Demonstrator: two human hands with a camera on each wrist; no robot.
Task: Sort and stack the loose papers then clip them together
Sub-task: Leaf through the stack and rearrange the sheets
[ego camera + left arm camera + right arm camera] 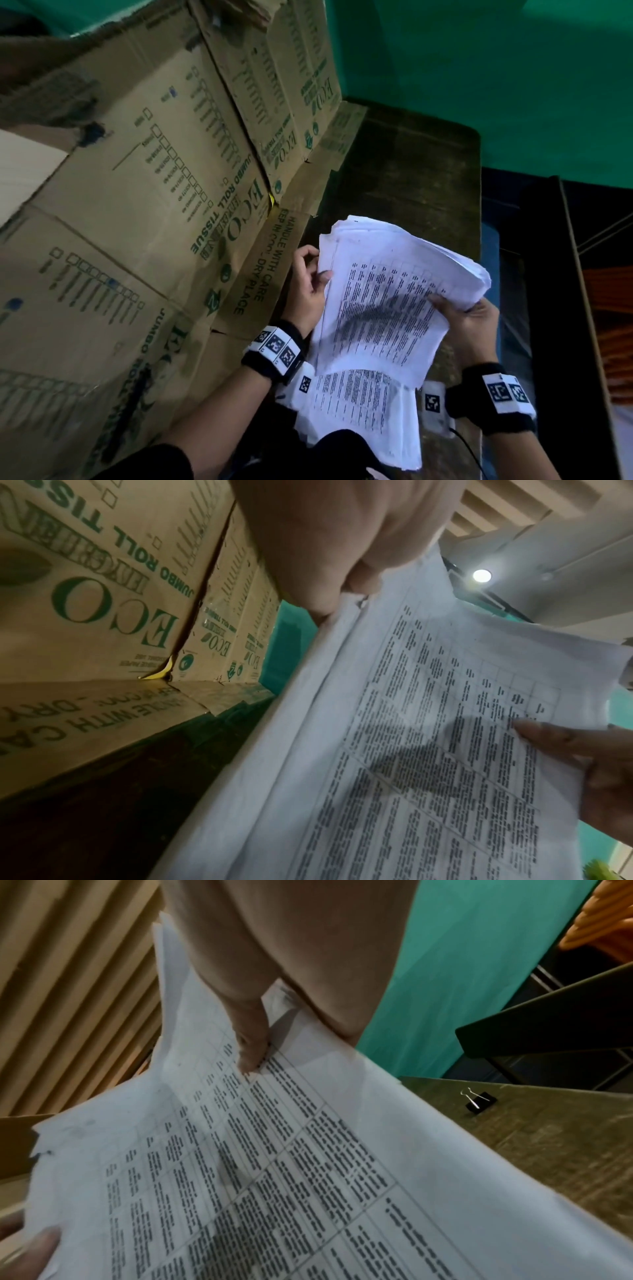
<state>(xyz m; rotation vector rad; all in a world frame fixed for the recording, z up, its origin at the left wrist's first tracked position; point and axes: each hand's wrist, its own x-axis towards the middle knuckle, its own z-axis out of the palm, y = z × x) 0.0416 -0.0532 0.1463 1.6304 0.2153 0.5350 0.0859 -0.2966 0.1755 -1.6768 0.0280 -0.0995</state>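
Note:
A thick stack of white printed papers (387, 294) with tables of text is held up above the dark wooden table (404, 164). My left hand (308, 284) grips the stack's left edge, fingers curled round it. My right hand (469, 322) pinches the right edge, thumb on the top sheet (251, 1047). The same stack fills the left wrist view (428, 750) and the right wrist view (274, 1164). More printed sheets (363, 414) hang lower, near my lap. A black binder clip (479, 1102) lies on the table to the right, seen only in the right wrist view.
Flattened brown cardboard boxes (144, 192) with green print lean along the table's left side. A green wall (496, 75) stands behind. A dark frame and an orange thing (613, 325) are off the table's right edge.

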